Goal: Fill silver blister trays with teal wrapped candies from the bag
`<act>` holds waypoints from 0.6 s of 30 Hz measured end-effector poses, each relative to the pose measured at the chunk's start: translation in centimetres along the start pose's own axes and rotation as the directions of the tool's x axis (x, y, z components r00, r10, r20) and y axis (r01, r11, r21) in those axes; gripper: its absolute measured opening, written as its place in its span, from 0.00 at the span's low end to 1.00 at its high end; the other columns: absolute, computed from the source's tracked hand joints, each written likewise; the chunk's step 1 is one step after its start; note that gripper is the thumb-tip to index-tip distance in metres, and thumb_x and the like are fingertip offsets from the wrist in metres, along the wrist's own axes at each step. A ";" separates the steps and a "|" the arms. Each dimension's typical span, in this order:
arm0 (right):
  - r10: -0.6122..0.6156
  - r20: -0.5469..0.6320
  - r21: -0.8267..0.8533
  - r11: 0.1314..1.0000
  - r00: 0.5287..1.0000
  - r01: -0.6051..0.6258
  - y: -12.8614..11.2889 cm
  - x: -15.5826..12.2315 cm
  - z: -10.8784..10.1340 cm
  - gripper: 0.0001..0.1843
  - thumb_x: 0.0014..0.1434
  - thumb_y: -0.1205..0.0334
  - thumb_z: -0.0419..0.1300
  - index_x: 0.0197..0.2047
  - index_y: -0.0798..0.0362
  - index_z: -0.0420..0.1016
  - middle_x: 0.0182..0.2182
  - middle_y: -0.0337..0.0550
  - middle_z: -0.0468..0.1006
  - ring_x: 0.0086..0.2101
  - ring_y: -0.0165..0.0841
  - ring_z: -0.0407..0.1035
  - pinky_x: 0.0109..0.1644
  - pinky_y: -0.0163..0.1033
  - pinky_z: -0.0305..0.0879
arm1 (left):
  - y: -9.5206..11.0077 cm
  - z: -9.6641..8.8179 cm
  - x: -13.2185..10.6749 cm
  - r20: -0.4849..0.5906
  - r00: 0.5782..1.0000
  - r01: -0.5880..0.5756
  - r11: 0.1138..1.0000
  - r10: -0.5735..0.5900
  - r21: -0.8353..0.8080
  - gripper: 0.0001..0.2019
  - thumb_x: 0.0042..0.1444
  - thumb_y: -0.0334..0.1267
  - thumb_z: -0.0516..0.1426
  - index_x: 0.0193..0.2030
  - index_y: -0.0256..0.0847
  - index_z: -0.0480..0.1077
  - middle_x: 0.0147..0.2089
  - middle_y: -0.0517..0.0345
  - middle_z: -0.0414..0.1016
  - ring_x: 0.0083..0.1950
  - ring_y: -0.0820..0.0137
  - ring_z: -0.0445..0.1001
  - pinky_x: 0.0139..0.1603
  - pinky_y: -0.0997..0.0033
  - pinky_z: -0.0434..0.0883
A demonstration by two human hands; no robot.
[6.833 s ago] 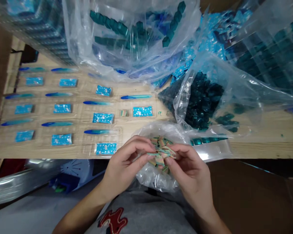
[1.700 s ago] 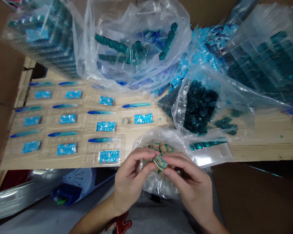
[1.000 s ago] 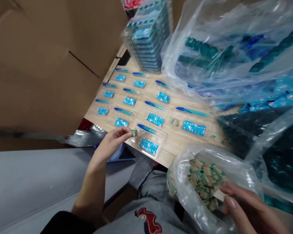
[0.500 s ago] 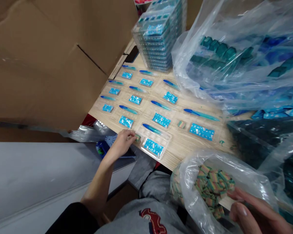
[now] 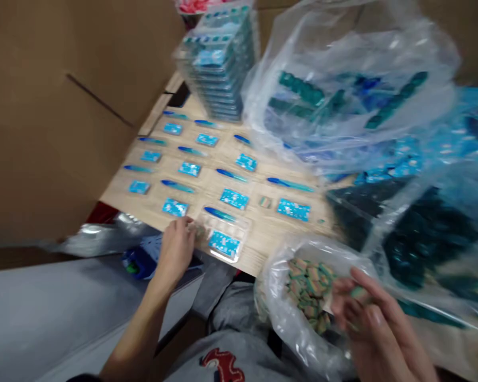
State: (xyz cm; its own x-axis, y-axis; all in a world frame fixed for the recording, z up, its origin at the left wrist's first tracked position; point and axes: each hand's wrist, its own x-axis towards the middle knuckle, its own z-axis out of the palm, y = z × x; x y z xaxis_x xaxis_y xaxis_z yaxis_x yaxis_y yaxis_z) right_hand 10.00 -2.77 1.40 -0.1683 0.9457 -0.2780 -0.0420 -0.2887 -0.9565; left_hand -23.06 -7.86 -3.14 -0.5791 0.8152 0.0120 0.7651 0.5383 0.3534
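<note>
You have on a grey garment [image 5: 239, 361] with a red emblem [image 5: 219, 366], dark-edged and curving like a script letter, on its front, below and between your left grip [image 5: 177, 249] and right grip [image 5: 376, 329]. A black sleeve edge [image 5: 77, 378] shows beyond your bare left forearm [image 5: 133, 329].

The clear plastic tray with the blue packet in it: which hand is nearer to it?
Left. The left hand is right at the edge of the clear plastic tray; the right hand is farther away, at the clear bag of striped candy.
</note>
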 end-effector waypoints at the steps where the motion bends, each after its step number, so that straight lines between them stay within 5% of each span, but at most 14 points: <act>1: 0.061 -0.012 0.126 0.990 0.998 -0.060 -0.6 0.1 0.6 0.15 0.61 0.52 0.57 0.50 0.40 0.76 0.38 0.43 0.81 0.30 0.35 0.74 0.30 0.39 0.71 | 0.6 -0.3 -0.1 -0.021 0.999 -0.030 0.999 0.030 -0.015 0.06 0.56 0.34 0.52 0.40 0.39 0.67 0.39 0.45 0.71 0.46 0.50 0.70 0.49 0.45 0.66; 3: 0.183 0.031 0.318 0.930 0.983 -0.183 -1.6 0.5 1.8 0.16 0.59 0.47 0.59 0.47 0.42 0.78 0.37 0.43 0.81 0.32 0.35 0.74 0.31 0.39 0.71 | 2.8 -1.2 -0.5 -0.129 0.977 -0.180 0.981 0.169 -0.079 0.07 0.58 0.38 0.53 0.41 0.40 0.67 0.43 0.46 0.71 0.52 0.49 0.67 0.55 0.44 0.62; 6: 0.309 0.060 0.482 0.824 0.949 -0.299 -2.2 1.0 2.9 0.18 0.58 0.45 0.58 0.46 0.45 0.76 0.40 0.44 0.81 0.36 0.35 0.75 0.38 0.40 0.73 | 7.9 -2.7 -2.2 -0.139 0.859 -0.510 0.796 0.493 -0.327 0.05 0.61 0.34 0.53 0.42 0.44 0.68 0.43 0.54 0.72 0.48 0.61 0.71 0.50 0.60 0.67; 7: 0.324 0.059 0.515 0.801 0.944 -0.306 -2.2 1.0 3.0 0.18 0.59 0.45 0.58 0.46 0.45 0.76 0.41 0.43 0.80 0.38 0.35 0.75 0.41 0.40 0.72 | 9.8 -3.1 -2.9 -0.113 0.775 -0.613 0.694 0.622 -0.378 0.06 0.61 0.32 0.53 0.43 0.43 0.69 0.44 0.55 0.72 0.46 0.64 0.72 0.48 0.65 0.69; 9: 0.324 0.065 0.558 0.772 0.944 -0.304 -2.3 0.8 3.3 0.17 0.60 0.45 0.56 0.47 0.44 0.75 0.43 0.42 0.80 0.42 0.35 0.74 0.45 0.41 0.72 | 13.3 -3.3 -4.3 -0.104 0.528 -0.800 0.453 0.843 -0.393 0.06 0.61 0.32 0.55 0.43 0.41 0.70 0.43 0.55 0.73 0.44 0.67 0.72 0.47 0.69 0.69; 12: 0.279 0.110 0.608 0.740 0.954 -0.286 -2.3 0.3 3.3 0.17 0.60 0.46 0.56 0.48 0.43 0.74 0.45 0.41 0.80 0.47 0.35 0.73 0.53 0.42 0.69 | 16.4 -2.5 -5.3 -0.174 0.354 -0.915 0.302 0.919 -0.267 0.07 0.62 0.29 0.54 0.43 0.40 0.72 0.41 0.54 0.76 0.45 0.66 0.70 0.49 0.67 0.68; 16: 0.225 0.175 0.682 0.674 0.959 -0.283 -2.5 -0.2 3.3 0.17 0.60 0.51 0.57 0.52 0.43 0.73 0.50 0.42 0.79 0.52 0.36 0.71 0.57 0.45 0.66 | 16.9 -1.6 -4.7 -0.206 0.291 -0.940 0.240 0.934 -0.243 0.07 0.63 0.29 0.54 0.40 0.39 0.73 0.38 0.54 0.78 0.43 0.66 0.70 0.47 0.67 0.69; 18: 0.220 0.203 0.706 0.642 0.954 -0.299 -2.6 -0.3 3.3 0.16 0.61 0.52 0.58 0.51 0.45 0.74 0.51 0.44 0.79 0.52 0.35 0.71 0.59 0.45 0.65 | 16.7 -1.6 -4.4 -0.220 0.336 -0.916 0.264 0.916 -0.303 0.06 0.63 0.32 0.54 0.38 0.38 0.73 0.35 0.54 0.78 0.40 0.66 0.70 0.43 0.68 0.69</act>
State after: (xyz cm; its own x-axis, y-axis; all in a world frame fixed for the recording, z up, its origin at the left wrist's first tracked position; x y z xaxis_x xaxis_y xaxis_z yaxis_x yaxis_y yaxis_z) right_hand 6.95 -2.85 4.23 -0.3698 0.8083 -0.4581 -0.6718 -0.5732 -0.4692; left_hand -8.21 -2.81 4.18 0.4437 0.7201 0.5334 0.6465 -0.6694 0.3660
